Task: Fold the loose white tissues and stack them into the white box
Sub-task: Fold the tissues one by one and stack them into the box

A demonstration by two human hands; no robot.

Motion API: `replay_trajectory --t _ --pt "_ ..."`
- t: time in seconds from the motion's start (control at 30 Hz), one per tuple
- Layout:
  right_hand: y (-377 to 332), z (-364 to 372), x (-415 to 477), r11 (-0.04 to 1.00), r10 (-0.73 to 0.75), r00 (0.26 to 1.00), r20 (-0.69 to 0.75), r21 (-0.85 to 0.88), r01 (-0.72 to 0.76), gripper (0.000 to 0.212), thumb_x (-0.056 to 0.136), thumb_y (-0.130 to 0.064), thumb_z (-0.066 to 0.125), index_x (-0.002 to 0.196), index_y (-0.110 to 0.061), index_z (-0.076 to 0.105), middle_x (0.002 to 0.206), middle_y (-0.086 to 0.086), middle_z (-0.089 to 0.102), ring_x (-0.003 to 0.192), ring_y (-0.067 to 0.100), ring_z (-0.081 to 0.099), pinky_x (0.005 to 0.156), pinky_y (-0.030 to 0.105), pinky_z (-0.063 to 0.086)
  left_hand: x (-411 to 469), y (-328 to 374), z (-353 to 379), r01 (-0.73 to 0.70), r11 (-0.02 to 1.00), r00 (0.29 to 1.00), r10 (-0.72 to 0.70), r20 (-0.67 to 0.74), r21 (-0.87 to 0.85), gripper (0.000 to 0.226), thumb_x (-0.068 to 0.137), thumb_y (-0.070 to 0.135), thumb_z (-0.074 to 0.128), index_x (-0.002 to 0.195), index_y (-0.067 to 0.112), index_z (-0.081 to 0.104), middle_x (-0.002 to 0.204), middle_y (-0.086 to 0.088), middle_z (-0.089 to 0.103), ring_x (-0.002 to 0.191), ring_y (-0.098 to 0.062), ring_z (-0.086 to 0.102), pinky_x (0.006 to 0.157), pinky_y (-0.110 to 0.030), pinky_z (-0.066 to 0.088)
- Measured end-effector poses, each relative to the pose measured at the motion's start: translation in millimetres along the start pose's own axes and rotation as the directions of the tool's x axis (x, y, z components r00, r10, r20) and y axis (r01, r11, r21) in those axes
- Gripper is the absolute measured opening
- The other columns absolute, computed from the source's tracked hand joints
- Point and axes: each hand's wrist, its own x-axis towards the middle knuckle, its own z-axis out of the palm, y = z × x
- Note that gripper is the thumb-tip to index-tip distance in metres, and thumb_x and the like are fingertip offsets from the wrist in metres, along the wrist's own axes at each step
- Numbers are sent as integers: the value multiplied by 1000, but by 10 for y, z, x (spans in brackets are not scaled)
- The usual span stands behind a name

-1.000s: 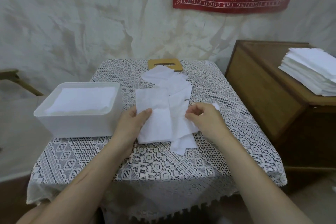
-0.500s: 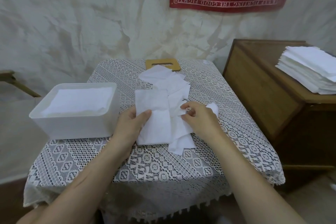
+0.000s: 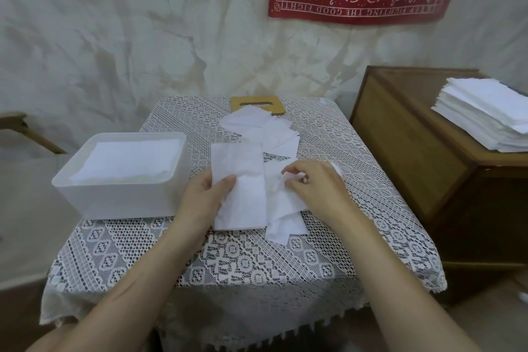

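Observation:
A folded white tissue (image 3: pixel 243 180) lies at the middle of the lace-covered table (image 3: pixel 228 254). My left hand (image 3: pixel 204 198) holds its left edge, thumb on top. Right of it, my right hand (image 3: pixel 310 183) pinches a loose tissue (image 3: pixel 281 203) that lies partly under the folded one. Several more loose tissues (image 3: pixel 263 128) are spread behind them. The white box (image 3: pixel 120 197) stands at the table's left side, with folded tissues (image 3: pixel 128 158) stacked inside it.
A wooden board (image 3: pixel 257 103) with a slot lies at the table's far edge, partly under the tissues. A wooden cabinet (image 3: pixel 414 151) stands to the right with a tall stack of white tissues (image 3: pixel 485 114) on top. A wall is close behind.
My right hand has slid left across the loose tissue and gathered its edge between the fingers. My left hand has kept its hold on the folded tissue.

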Motion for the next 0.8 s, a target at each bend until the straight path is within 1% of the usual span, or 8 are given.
replay_trajectory --t 0.13,0.27,0.37,0.47,0.53,0.63,0.7,0.8 --pt "-68 -57 4 999 -33 998 -56 34 35 14 96 -31 64 102 -27 76 96 -10 70 107 22 54 91 40 46 6 12 -11 5 1000 1000 -5 -19 7 13 101 18 64 111 20 72 101 1 81 96 -25 76 85 -44 61" --pt "-186 -190 -24 977 -57 983 -176 193 91 15 98 -35 63 102 -26 75 92 -9 67 100 14 52 77 34 42 14 23 -22 -3 1000 1000 3 -28 3 14 101 20 64 111 16 72 98 0 81 94 -25 77 79 -41 61" --pt "-178 -182 -12 970 -75 988 -133 219 103 9 95 -33 66 95 -29 75 87 -12 69 92 10 58 71 31 39 9 22 -24 -6 1000 1000 6 -17 22 15 101 19 63 113 16 72 101 -2 80 97 -28 76 85 -47 61" --pt "-150 -140 -14 974 -88 992 -89 201 105 8 95 -31 67 93 -28 74 90 -12 70 91 8 61 76 34 45 -3 27 -19 -26 998 1000 26 1 54 14 101 20 63 112 20 72 101 -1 80 96 -26 76 85 -47 61" --pt "-185 -171 -15 964 -113 984 -134 225 141 11 96 -30 66 94 -25 75 92 -13 71 94 9 62 82 38 50 4 39 -21 -41 998 999 42 -11 46 12 101 20 63 109 22 72 99 2 81 92 -22 77 82 -44 61" --pt "-272 -262 -18 925 -158 957 -244 302 230 12 97 -28 66 97 -21 75 94 -15 72 97 7 64 88 39 51 28 63 -19 -71 997 996 73 -46 36 9 102 20 62 104 23 71 87 11 80 78 -9 75 68 -31 58" --pt "-347 -321 -39 883 -156 945 -287 388 264 12 97 -26 66 98 -20 76 94 -17 73 98 4 65 89 33 51 39 80 -12 -96 994 994 98 -54 44 8 102 21 62 104 22 69 82 13 78 72 -5 73 62 -27 55" --pt "-462 -401 -67 792 -132 927 -351 525 312 9 97 -15 67 99 -15 76 95 -15 74 96 -2 65 87 15 45 43 94 -9 -117 991 992 120 -46 66 10 102 21 62 107 23 70 88 9 79 76 -8 74 65 -32 58"
